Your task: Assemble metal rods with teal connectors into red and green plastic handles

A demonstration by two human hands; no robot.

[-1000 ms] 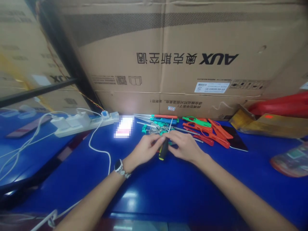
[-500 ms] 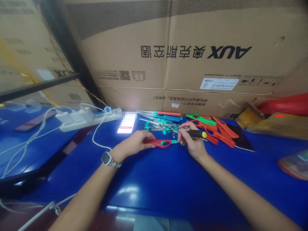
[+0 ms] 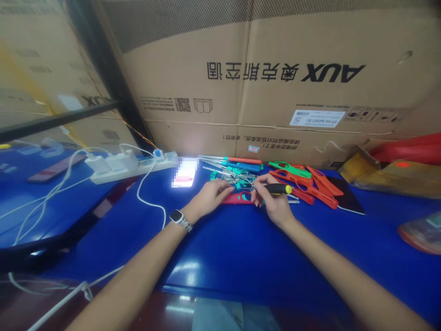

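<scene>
My right hand (image 3: 274,202) is wrapped round a screwdriver (image 3: 278,189) with a black handle and a yellow end cap. Its fingertips cover one end of a red long-reach lighter (image 3: 234,198) with a teal trigger. At the lighter's other end, my left hand (image 3: 212,198) has its thumb and fingers closed on the body, which they partly hide. Just behind both hands lies a pile of metal rods and teal plastic parts (image 3: 237,174). The screwdriver's tip cannot be made out among them.
Orange lighter shells (image 3: 319,191) and a green one (image 3: 291,169) lie on the right beside a dark tablet (image 3: 347,197). Slim lighters (image 3: 241,161) rest behind the pile. A lit phone (image 3: 186,172) and a power strip (image 3: 138,166) with cables are leftward. A large cardboard box (image 3: 262,101) stands behind.
My left hand and the red lighter have shifted right and slightly away from me. My right fingers now cover the lighter's trigger end. The screwdriver stays in my right hand.
</scene>
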